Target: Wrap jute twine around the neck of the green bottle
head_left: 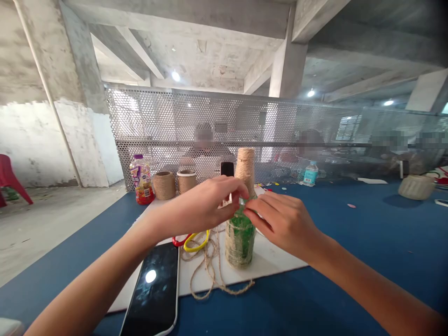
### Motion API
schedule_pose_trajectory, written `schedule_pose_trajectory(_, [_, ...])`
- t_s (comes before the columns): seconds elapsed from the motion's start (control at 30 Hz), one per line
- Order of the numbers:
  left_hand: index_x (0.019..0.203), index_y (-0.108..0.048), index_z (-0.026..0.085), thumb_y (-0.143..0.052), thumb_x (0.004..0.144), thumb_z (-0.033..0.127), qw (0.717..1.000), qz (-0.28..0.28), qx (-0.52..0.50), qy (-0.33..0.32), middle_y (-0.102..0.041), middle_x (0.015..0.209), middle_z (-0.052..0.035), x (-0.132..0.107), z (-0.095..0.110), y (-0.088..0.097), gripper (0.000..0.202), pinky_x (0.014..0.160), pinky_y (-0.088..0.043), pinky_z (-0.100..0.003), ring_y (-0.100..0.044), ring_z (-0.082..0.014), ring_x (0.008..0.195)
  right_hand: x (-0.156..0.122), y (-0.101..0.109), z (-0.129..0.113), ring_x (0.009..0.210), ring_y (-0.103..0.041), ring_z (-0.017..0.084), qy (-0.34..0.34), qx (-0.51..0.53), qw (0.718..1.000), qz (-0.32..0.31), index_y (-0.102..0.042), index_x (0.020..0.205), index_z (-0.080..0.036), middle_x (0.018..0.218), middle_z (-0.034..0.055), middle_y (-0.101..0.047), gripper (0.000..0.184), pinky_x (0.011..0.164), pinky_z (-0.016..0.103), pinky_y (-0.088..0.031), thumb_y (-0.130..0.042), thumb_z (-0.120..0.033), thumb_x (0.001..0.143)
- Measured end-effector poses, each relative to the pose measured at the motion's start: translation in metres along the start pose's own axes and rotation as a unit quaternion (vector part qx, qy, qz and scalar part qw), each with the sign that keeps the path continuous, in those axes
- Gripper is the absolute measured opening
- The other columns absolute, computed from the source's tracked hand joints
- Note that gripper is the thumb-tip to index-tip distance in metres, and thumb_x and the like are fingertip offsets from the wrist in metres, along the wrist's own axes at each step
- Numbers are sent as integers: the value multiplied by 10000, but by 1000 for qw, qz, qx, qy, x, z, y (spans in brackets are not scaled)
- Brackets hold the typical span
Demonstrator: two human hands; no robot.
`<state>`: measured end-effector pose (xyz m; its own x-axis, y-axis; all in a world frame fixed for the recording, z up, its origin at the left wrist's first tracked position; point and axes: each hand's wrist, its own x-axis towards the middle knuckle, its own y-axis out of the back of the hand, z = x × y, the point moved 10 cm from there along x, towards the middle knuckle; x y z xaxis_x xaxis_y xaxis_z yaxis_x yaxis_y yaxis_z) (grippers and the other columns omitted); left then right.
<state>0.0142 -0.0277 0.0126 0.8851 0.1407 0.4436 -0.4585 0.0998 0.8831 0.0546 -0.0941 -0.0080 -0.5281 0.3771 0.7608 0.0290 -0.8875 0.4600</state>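
A green glass bottle (241, 235) stands upright on a white board (276, 259), its lower part wrapped in jute twine. My left hand (203, 205) pinches the twine at the bottle's neck from the left. My right hand (283, 221) has its fingers closed against the neck from the right, touching the twine. Loose twine (210, 270) trails from the bottle over the board onto the blue table. A tall cone of twine (245, 170) stands just behind the bottle.
A phone (154, 289) lies screen-up at the board's near left. Red and yellow scissor handles (191, 241) lie beside the twine. Two twine spools (164, 185), a juice bottle (142, 179) and an upright phone (227, 168) stand behind. People sit beyond a perforated metal screen (157, 126).
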Motion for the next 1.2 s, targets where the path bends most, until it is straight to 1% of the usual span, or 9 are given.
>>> schedule_pose_trajectory(0.1, [926,-561,161,-463,893,146,1000,-13,-13,-4,-599,872,-11,2,2,-8,104,696,-391,-232,-528,-113,778,2,-5,3,576,-555,120,-16,30,999,7,-608,727,-166,617,-5,-609,202,574,271,-428,-521,-182,908])
schedule_pose_trajectory(0.37, [860,-543,141,-533,847,108,1000,9,20,-2,-582,838,-4,5,-5,-5,37,670,-380,-229,-498,-105,740,6,-15,9,619,-583,140,-56,90,994,12,-613,787,-145,672,29,-644,174,588,276,-439,-499,-172,915])
schedule_pose_trajectory(0.57, [849,-540,139,-548,853,134,999,21,31,-13,-569,822,-2,7,-11,-8,10,672,-371,-230,-488,-109,749,7,-18,12,632,-593,139,-64,108,992,-9,-605,815,-151,687,27,-647,186,587,275,-434,-463,-183,931])
schedule_pose_trajectory(0.73, [812,-541,132,-520,896,179,999,25,27,-18,-559,750,12,8,-12,-7,99,634,-355,-220,-478,-89,671,6,-22,19,582,-539,117,-88,154,983,-42,-568,837,-145,680,11,-599,152,565,276,-417,-511,-263,914])
schedule_pose_trajectory(0.8, [818,-554,134,-520,900,188,999,25,24,-10,-564,747,16,8,-14,-5,103,632,-354,-219,-484,-85,663,4,-22,21,620,-534,119,-94,175,979,-49,-555,889,-146,727,17,-593,109,596,279,-423,-510,-243,909])
schedule_pose_trajectory(0.9, [823,-570,143,-533,882,176,999,21,31,10,-580,761,15,8,-17,-4,77,645,-359,-225,-502,-91,684,-2,-16,27,706,-525,139,-101,164,981,-17,-539,934,-161,778,30,-560,66,654,297,-432,-486,-155,895])
schedule_pose_trajectory(0.97, [817,-570,145,-533,872,176,998,22,46,20,-585,767,10,8,-17,-3,73,649,-361,-232,-506,-101,698,-7,-11,36,729,-509,148,-135,160,978,16,-524,943,-171,784,31,-517,90,665,306,-434,-480,-123,881])
schedule_pose_trajectory(1.07, [804,-559,147,-528,863,188,996,28,75,30,-584,767,1,8,-18,-2,79,639,-358,-242,-505,-114,704,-17,-14,56,822,-517,170,-220,199,954,42,-485,1043,-180,905,62,-503,184,742,340,-462,-511,-154,863])
schedule_pose_trajectory(1.2, [785,-546,154,-506,861,204,993,28,106,36,-590,766,-7,7,-19,-2,99,632,-353,-256,-505,-124,691,-27,-45,73,1109,-492,228,-317,360,878,-7,-381,1231,-216,1175,119,-476,394,937,434,-446,-538,-286,876])
